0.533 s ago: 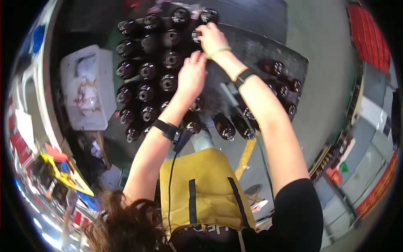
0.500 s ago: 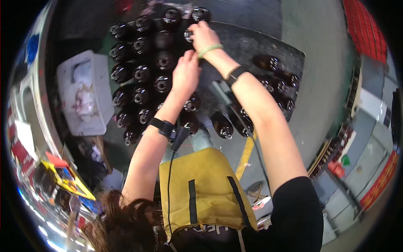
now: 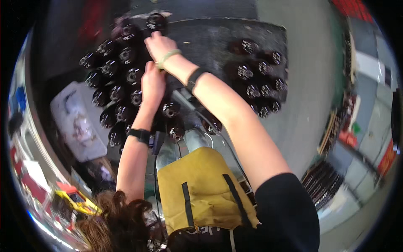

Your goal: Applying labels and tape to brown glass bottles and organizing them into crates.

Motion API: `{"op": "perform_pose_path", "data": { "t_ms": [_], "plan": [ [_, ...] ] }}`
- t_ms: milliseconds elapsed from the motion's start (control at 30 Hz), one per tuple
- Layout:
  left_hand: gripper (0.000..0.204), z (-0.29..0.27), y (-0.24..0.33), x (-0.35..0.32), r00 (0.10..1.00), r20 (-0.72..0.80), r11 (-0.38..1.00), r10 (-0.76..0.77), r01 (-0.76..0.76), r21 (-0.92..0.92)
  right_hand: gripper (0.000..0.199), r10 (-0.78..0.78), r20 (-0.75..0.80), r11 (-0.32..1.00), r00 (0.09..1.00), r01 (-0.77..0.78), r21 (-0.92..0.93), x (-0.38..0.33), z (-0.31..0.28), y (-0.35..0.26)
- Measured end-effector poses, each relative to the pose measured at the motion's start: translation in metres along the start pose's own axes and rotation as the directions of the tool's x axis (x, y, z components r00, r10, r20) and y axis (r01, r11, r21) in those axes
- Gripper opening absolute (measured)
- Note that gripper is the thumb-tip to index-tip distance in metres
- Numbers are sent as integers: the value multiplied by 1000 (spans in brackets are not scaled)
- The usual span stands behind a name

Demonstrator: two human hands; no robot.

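Observation:
Several glossy dark brown bottles (image 3: 110,68) stand in rows at the left of the dark board, mouths upward. My right hand (image 3: 160,47) has its fingers curled together just in front of a bottle (image 3: 156,23) at the far end. Right below it, my left hand (image 3: 153,86) is closed too, its fingertips near my right wrist and beside the rows. What either hand grips, if anything, is hidden behind the fingers. Nearer to me, more dark bottles (image 3: 176,129) stand close to my apron.
A second group of dark bottles (image 3: 265,90) is on the right part of the black board (image 3: 201,46). A translucent plastic tub (image 3: 94,149) sits at the left. Cables run from my wristbands past my yellow apron (image 3: 210,168). Crates of bottles (image 3: 321,185) lie at the far right.
My view has turned, so the bottles and tub sit differently in the picture. My hands remain close together over the rows, with the right fingers still curled near the far end.

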State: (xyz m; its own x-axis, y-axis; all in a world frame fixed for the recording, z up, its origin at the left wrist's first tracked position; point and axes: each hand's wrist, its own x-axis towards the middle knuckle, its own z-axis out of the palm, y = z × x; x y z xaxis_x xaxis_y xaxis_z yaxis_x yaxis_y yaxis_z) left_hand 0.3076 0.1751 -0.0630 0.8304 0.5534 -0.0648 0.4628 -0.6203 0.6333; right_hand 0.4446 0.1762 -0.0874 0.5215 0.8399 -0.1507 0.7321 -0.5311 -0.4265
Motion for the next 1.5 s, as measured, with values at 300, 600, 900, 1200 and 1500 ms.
{"op": "perform_pose_path", "data": {
  "t_ms": [300,600,900,1200,1500],
  "plan": [
    [46,-35,43,-67,986,-135,992,-101,90,-90,40,1,-101,902,995,43,430,-126,-68,31],
    [34,-136,32,-354,959,-47,950,-281,270,-156,32,-287,175,924,942,224,309,-369,-66,9],
    [31,-252,-7,-593,725,-170,735,-668,607,-303,29,-411,471,884,780,215,416,-414,-43,-195],
    [26,-398,-85,-783,391,-484,585,-783,727,-359,23,-831,150,511,536,627,588,-399,-14,-536],
    [29,-436,-139,-832,286,-680,648,-675,670,-362,26,-927,40,349,373,816,461,-341,-49,-667]
  ]
}}
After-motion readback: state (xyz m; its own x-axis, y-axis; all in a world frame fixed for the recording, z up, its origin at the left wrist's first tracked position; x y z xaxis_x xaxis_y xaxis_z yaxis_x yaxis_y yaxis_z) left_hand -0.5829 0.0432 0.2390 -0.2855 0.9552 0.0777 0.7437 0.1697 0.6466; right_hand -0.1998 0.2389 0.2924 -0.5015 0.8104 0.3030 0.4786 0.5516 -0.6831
